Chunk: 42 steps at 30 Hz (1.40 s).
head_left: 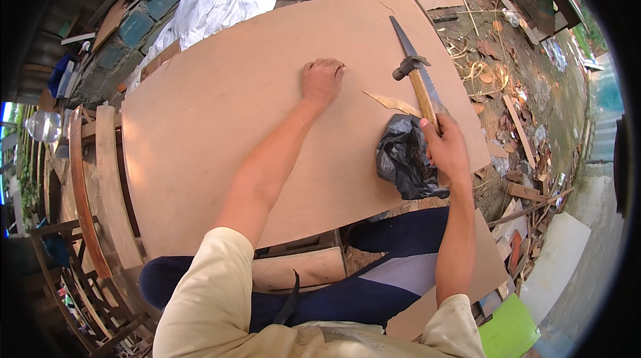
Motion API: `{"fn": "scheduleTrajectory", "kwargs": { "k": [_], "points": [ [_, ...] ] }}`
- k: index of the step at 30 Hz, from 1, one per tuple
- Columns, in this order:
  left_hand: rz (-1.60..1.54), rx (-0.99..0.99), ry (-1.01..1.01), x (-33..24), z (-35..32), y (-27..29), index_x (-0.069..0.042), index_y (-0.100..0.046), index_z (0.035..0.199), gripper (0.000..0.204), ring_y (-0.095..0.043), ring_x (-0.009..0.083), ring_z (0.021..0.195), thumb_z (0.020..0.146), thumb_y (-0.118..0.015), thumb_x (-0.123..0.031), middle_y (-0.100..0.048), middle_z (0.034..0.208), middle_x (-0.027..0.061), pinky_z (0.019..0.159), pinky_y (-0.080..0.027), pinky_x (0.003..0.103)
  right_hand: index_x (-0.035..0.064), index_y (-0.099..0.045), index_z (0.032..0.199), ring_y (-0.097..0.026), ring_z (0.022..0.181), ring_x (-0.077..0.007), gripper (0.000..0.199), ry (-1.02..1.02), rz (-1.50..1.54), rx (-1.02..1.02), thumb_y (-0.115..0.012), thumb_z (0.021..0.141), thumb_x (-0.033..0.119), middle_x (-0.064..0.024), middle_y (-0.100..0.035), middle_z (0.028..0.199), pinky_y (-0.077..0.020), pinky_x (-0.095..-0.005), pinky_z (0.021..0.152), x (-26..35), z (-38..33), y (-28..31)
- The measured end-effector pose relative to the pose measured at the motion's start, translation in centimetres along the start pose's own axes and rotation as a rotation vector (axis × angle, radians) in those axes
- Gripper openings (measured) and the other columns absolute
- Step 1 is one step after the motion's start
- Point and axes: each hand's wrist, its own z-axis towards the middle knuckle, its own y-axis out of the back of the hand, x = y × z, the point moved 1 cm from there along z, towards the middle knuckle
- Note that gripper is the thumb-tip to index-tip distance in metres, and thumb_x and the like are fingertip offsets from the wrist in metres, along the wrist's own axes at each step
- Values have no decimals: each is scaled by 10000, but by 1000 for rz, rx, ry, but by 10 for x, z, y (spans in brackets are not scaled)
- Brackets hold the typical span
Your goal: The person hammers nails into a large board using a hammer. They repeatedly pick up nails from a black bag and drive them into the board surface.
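Observation:
A large brown board (220, 124) lies flat before me. My left hand (323, 84) rests on its middle, fingers curled closed; whatever they may pinch is too small or hidden to make out. My right hand (446, 148) is wrapped round the wooden handle of a hammer (420, 88), its dark metal head pointing away from me. Beneath and beside the hammer lies a handsaw (402, 39), its tapered blade showing and its grip hidden. Next to my right hand sits a crumpled black plastic bag (399, 158), open at the top, with dark contents I cannot identify.
A torn tan strip (394, 103) lies by the bag. White sacking (224, 8) borders the board's far left edge. Wooden slats (110, 178) stand at left. Scrap wood and dry leaves (491, 78) litter the ground at right, near a bright green sheet (511, 331).

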Motion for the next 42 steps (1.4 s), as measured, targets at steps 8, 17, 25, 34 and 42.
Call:
{"fn": "scheduleTrajectory", "kwargs": {
  "k": [8,17,25,34,42],
  "points": [
    [-95,-35,97,14,11,-2,-126,-771,983,136,-666,254,1015,941,-679,-216,-765,1014,27,914,-466,419,-50,-590,881,-607,533,-230,362,27,-91,-10,-663,990,287,-133,-582,623,-466,-399,545,6,11,-12],
    [-152,4,34,34,29,-4,-128,-781,939,115,-658,261,1006,926,-694,-201,-767,968,31,891,-481,438,9,-599,952,-516,485,-81,296,-25,-45,3,-636,1023,294,5,-523,680,-400,-272,413,-2,16,-8],
    [-178,-35,16,37,32,-6,-86,-770,933,104,-664,293,957,919,-694,-156,-758,947,74,871,-498,438,-51,-640,994,-606,535,-214,325,-42,-97,-27,-657,993,274,-130,-605,651,-472,-390,542,-2,18,-11],
    [-237,-100,30,38,35,-4,-46,-763,936,84,-673,350,937,895,-703,-87,-755,969,125,855,-532,446,6,-606,944,-505,479,-87,279,30,-128,-1,-642,1024,271,8,-501,640,-394,-285,425,-12,22,-15],
    [-166,-100,-32,40,38,-12,-48,-770,947,123,-663,336,994,912,-683,-129,-752,1042,93,894,-536,434,-13,-605,950,-518,479,-105,299,81,-197,-23,-657,1013,275,-11,-530,636,-401,-307,432,-22,26,-16]
  ]
}}
